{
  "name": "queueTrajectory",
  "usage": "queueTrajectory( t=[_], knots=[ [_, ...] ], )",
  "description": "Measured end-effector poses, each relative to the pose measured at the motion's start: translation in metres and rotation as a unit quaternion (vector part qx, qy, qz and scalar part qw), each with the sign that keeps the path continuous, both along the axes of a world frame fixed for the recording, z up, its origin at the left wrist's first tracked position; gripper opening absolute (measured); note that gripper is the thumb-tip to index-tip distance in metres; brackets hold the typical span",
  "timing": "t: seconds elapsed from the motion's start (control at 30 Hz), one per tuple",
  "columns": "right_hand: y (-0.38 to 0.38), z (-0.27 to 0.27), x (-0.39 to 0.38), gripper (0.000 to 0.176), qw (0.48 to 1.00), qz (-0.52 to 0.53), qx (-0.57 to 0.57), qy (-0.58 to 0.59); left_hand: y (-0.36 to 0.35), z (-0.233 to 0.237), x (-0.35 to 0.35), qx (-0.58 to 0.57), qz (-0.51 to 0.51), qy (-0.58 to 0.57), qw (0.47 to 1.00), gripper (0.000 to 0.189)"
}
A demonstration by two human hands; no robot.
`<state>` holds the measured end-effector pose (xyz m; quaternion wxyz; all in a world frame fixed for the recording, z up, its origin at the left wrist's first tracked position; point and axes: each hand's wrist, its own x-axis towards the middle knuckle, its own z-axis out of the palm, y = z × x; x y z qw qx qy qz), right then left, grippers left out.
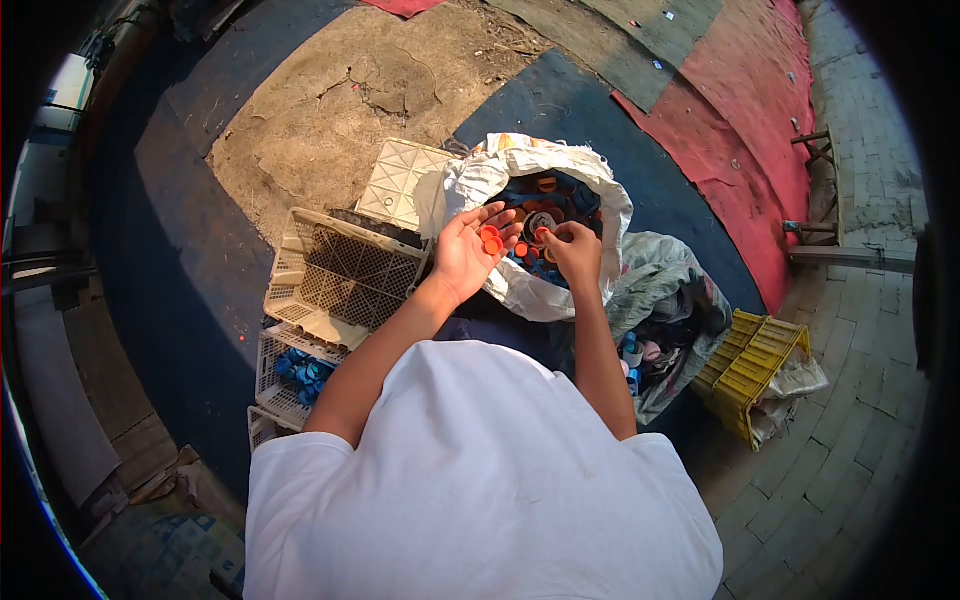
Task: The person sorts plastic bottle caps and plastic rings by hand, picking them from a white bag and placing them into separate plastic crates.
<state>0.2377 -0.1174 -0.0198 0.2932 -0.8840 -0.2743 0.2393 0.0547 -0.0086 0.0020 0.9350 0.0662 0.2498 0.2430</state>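
A white woven sack [465,185] stands open in front of me, with orange, red and blue caps [560,208] inside. My left hand [470,250] is palm up at the sack's left side, its fingers partly curled around several orange-red caps [490,239]. Over the right part of the opening, my right hand [577,252] is closed in a pinch on an orange-red cap [542,234]. A round, greyish item [538,221] lies between the two hands, too small to make out.
Cream plastic crates [345,270] stand at the left, the lower one with blue pieces [303,376]. To the right are a grey-green sack [655,262] with mixed items and a yellow crate [750,370]. Another cream crate [400,185] lies behind.
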Motion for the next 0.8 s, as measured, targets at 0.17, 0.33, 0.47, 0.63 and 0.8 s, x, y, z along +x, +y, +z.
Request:
queueTrajectory(
  t=[0.17, 0.33, 0.47, 0.63, 0.8],
  knots=[
    [0.007, 0.039, -0.027, 0.016, 0.952, 0.009, 0.239, 0.190, -0.004, 0.006, 0.005, -0.009, 0.004, -0.010, 1.000, 0.039],
    [0.008, 0.061, -0.036, 0.018, 0.939, 0.066, 0.254, 0.222, -0.006, 0.006, 0.007, -0.018, -0.009, -0.015, 1.000, 0.037],
    [0.002, 0.043, -0.017, 0.018, 0.913, 0.019, 0.276, 0.300, -0.006, 0.003, 0.002, -0.035, 0.019, 0.001, 0.999, 0.036],
    [-0.011, -0.020, 0.002, 0.033, 0.990, 0.132, 0.038, 0.035, -0.002, 0.003, -0.002, -0.027, 0.027, -0.006, 0.999, 0.036],
    [-0.001, -0.031, -0.009, 0.039, 0.955, 0.273, -0.101, -0.057, -0.003, 0.003, -0.003, -0.026, 0.018, -0.005, 0.999, 0.038]
  ],
)
